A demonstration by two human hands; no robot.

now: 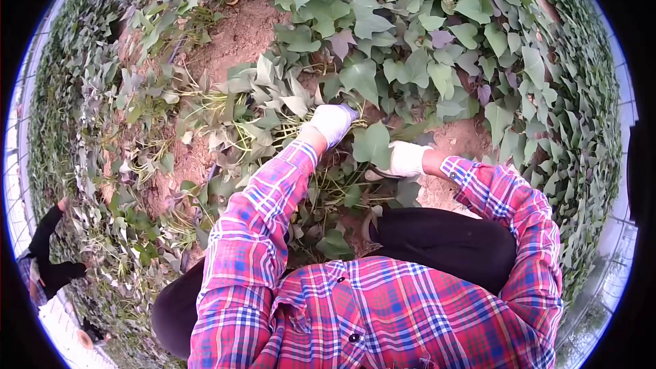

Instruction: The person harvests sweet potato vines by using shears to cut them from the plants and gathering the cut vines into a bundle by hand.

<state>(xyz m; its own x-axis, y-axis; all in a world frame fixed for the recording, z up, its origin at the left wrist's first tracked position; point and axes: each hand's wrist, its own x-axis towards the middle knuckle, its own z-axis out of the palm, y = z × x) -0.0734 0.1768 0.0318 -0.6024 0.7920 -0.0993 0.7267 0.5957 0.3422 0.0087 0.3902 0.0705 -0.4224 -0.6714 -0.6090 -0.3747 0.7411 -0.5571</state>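
Observation:
My left hand, in a white glove, is closed around a bunch of leafy vines that look like sweet potato vines. Their pale stems trail off to the left of the fist. To its right and slightly lower, my right hand, also gloved in white, has its fingers curled in. A green leaf partly covers those fingers. Just beneath that hand shows a thin dark curved edge with a pale rounded end; what it belongs to, I cannot make out.
Dense heart-shaped leaves spread ahead and to the right. Bare reddish soil shows between the plants. My bent knee in dark trousers is close below my right hand. At the far left edge, another person's dark sleeve is visible.

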